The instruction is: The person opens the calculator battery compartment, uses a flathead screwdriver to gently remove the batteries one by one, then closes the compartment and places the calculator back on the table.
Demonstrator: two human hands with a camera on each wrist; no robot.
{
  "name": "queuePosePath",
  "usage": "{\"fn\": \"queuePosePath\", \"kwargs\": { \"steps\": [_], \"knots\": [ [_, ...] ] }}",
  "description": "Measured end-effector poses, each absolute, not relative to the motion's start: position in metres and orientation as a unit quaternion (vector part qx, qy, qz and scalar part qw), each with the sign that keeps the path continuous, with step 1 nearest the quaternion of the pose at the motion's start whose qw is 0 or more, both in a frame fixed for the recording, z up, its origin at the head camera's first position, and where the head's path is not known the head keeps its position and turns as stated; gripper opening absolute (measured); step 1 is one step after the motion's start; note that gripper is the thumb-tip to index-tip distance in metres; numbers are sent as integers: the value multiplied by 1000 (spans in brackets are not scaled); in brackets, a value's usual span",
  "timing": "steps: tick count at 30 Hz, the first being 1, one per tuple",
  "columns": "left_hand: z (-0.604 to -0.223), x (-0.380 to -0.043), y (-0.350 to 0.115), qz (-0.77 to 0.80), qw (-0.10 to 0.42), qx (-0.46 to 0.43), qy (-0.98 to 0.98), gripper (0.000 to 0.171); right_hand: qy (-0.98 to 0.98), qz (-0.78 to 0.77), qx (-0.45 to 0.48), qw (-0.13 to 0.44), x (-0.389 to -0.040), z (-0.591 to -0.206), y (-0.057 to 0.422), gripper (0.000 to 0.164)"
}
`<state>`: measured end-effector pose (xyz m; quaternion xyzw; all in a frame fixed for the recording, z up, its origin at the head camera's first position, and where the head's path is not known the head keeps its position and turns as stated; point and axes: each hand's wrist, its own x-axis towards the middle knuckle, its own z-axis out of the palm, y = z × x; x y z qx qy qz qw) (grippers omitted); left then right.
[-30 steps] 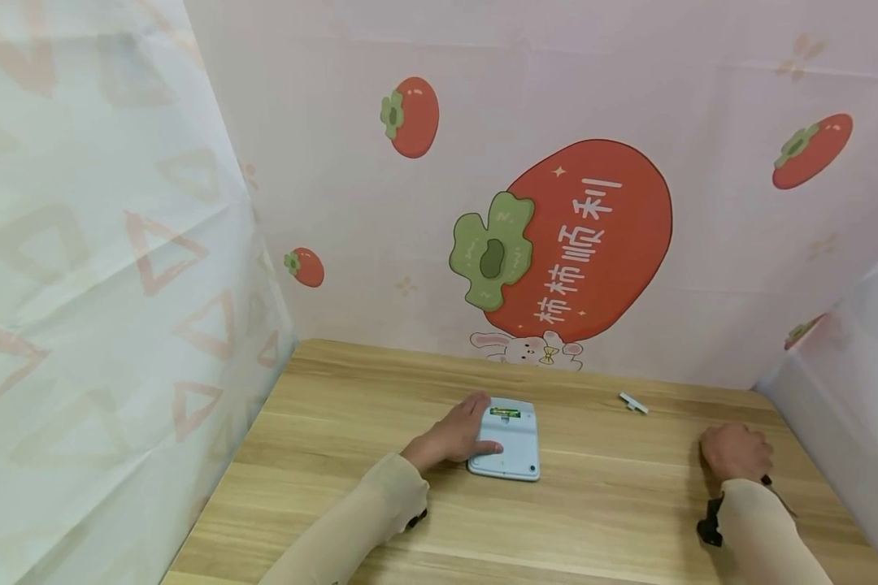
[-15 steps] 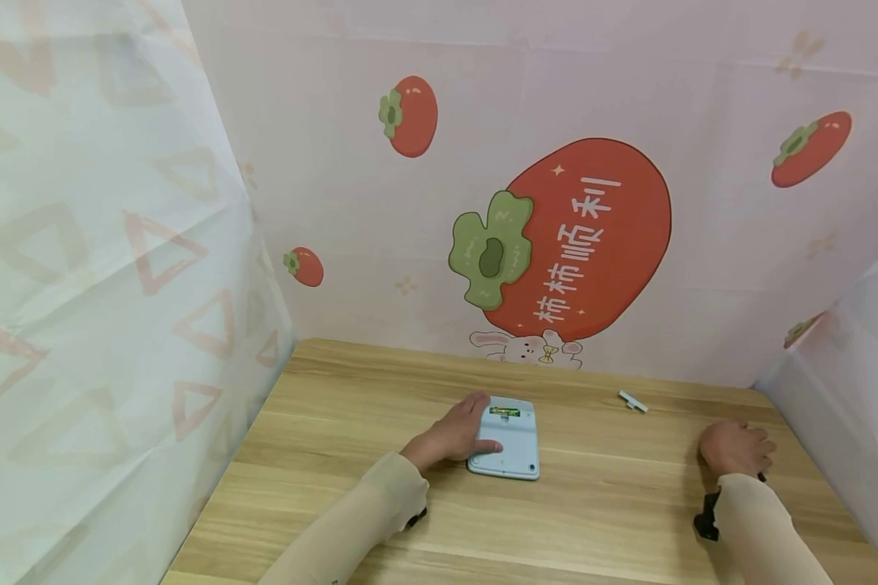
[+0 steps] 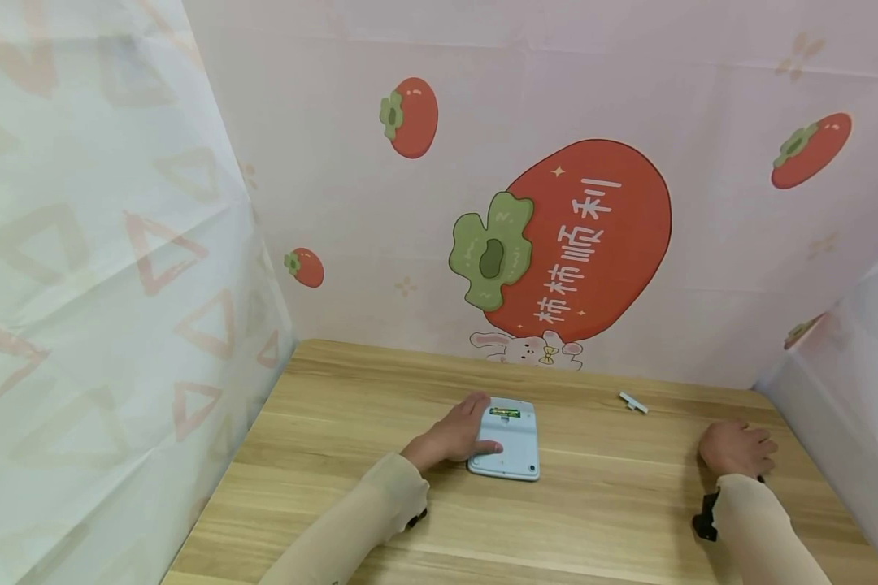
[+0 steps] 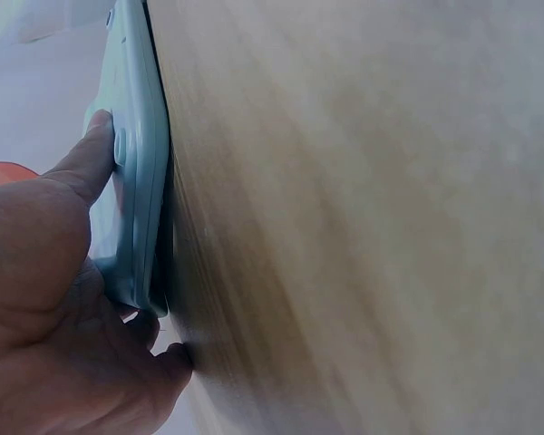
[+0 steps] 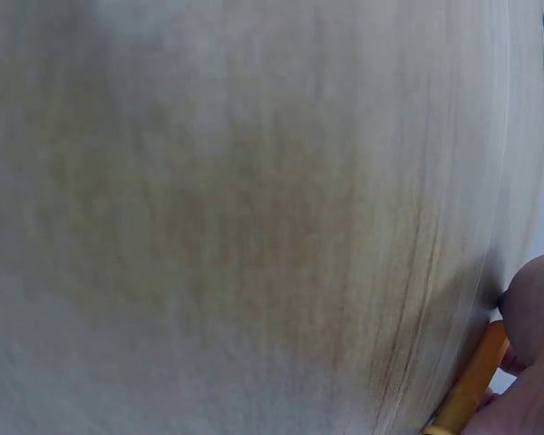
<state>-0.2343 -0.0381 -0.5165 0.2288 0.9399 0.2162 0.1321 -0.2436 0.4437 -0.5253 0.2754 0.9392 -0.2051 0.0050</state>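
One round-cornered device point(image 3: 516, 451) on grained tabletop point(image 3: 593, 512)

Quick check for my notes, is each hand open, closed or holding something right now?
Left hand: holding the pale blue gadget, thumb on top.
Right hand: at the orange handle; whether its grip is closed cannot be told.
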Motion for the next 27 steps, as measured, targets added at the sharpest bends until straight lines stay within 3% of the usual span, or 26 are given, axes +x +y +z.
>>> {"fn": "queuePosePath", "kwargs": {
  "steps": [9, 19, 27],
  "knots": [
    [-520, -236, -38, 214, 133, 228, 941, 89, 948, -175, 260, 52, -248, -528, 453, 70],
    [-520, -236, -38, 214, 128, 233, 940, 88, 952, -167, 254, 37, -245, -521, 448, 74],
    [-520, -237, -37, 214, 129, 228, 941, 90, 947, -190, 254, 47, -246, -515, 444, 97]
  ]
}}
